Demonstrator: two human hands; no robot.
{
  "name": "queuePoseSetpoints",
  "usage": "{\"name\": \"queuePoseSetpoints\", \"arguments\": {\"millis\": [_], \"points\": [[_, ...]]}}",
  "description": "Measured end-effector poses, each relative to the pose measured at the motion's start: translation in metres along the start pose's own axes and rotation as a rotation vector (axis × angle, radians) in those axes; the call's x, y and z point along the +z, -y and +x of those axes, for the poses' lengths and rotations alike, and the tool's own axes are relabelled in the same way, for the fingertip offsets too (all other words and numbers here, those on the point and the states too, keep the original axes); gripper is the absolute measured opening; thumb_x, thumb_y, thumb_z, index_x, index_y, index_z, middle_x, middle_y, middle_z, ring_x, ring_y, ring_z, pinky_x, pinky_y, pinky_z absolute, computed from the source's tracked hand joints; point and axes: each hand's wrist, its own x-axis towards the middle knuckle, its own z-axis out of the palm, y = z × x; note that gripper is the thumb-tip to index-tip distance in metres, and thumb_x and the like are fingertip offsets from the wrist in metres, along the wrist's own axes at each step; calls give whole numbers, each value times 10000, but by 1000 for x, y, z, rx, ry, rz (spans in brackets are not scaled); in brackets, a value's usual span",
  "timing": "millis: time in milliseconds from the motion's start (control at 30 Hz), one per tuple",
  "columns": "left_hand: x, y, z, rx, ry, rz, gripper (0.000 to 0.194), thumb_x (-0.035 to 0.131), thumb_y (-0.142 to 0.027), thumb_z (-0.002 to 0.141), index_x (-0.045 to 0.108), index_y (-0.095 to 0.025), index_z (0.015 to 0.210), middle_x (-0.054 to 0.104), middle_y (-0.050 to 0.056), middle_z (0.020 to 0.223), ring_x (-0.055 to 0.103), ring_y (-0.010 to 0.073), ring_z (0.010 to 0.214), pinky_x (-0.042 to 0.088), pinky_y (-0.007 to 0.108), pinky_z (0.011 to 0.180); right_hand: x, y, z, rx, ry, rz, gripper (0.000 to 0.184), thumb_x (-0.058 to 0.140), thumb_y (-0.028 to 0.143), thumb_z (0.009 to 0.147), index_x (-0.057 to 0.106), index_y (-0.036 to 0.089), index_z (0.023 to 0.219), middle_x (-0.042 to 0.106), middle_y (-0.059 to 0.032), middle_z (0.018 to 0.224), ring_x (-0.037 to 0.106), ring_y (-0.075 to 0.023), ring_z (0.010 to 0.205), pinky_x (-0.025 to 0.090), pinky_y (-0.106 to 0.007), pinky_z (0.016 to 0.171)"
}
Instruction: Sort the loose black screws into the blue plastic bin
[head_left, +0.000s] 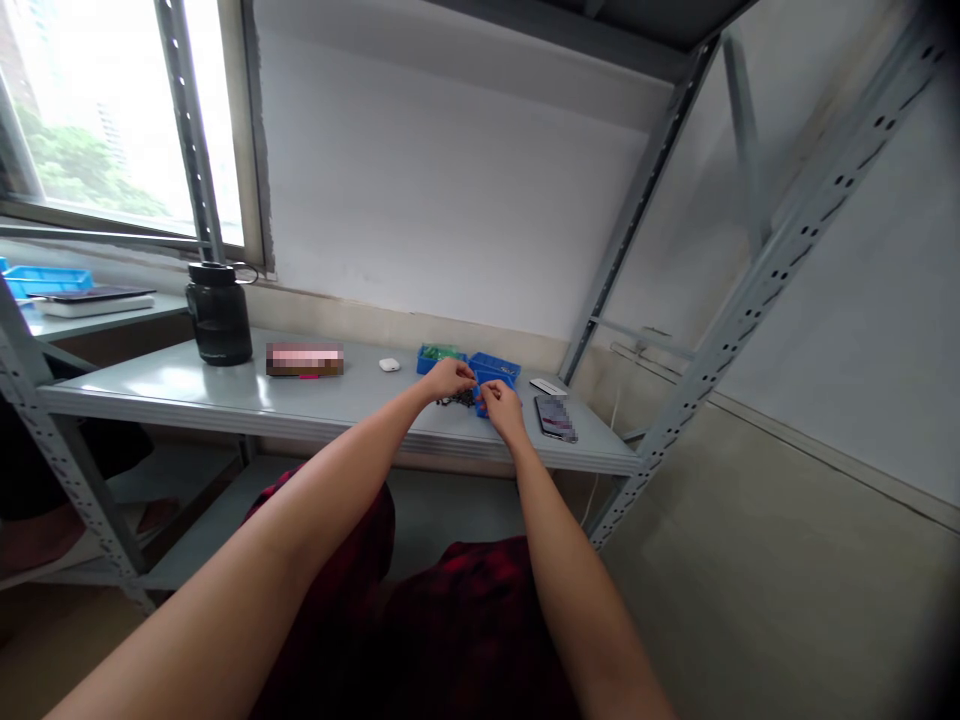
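My left hand (451, 379) and my right hand (500, 403) are close together over the shelf, fingers pinched toward each other. Whatever lies between their fingertips is too small to make out. Under and beside my left hand lies a pile of small dark pieces (459, 397). A blue bin (483, 409) sits partly behind my right hand, which hides much of it. Just beyond the hands stand a blue bin with green contents (429, 364) and another blue bin (504, 365).
A phone (556, 418) and a white card-like item (548, 387) lie to the right. Leftward are a white earbud case (389, 365), a blurred pink box (305, 360) and a black bottle (219, 315). Metal uprights (742, 310) frame the shelf. Part of another person (45, 540) shows at far left.
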Motion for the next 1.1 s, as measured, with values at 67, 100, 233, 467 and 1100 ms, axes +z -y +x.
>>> {"name": "queuePoseSetpoints", "arguments": {"millis": [67, 100, 233, 467, 1100], "points": [[-1, -3, -1, 5, -31, -73, 236, 611, -256, 749, 719, -70, 846, 684, 72, 740, 574, 125, 625, 464, 223, 578, 2, 1, 0, 22, 10, 45, 232, 478, 410, 816, 571, 204, 862, 684, -23, 752, 611, -150, 623, 467, -253, 582], [-1, -5, -1, 5, -41, -109, 233, 613, -257, 750, 716, -69, 840, 679, 68, 733, 566, 119, 619, 461, 220, 574, 4, 1, 0, 27, 20, 67, 236, 478, 417, 815, 567, 205, 867, 680, -22, 754, 606, -145, 621, 459, -243, 562], [2, -11, -2, -29, -37, -221, 219, 590, -239, 773, 703, -65, 844, 641, 44, 668, 508, 86, 550, 436, 206, 535, 9, 3, -1, 8, 95, 143, 257, 496, 446, 815, 561, 202, 865, 675, -25, 768, 589, -129, 605, 436, -220, 515], [3, -7, -2, 25, 18, -45, 190, 554, -176, 752, 712, -81, 796, 658, 50, 674, 542, 102, 569, 445, 212, 558, 3, 4, 0, 48, 24, 153, 265, 519, 443, 813, 585, 189, 844, 672, -29, 745, 586, -131, 591, 439, -216, 492], [4, 4, -1, -8, 113, 131, 291, 594, -347, 773, 707, -115, 907, 679, 45, 714, 563, 118, 568, 433, 211, 534, -4, 3, 0, 126, 9, 237, 247, 597, 397, 756, 641, 177, 859, 683, -40, 799, 592, -134, 641, 430, -216, 511]]}}
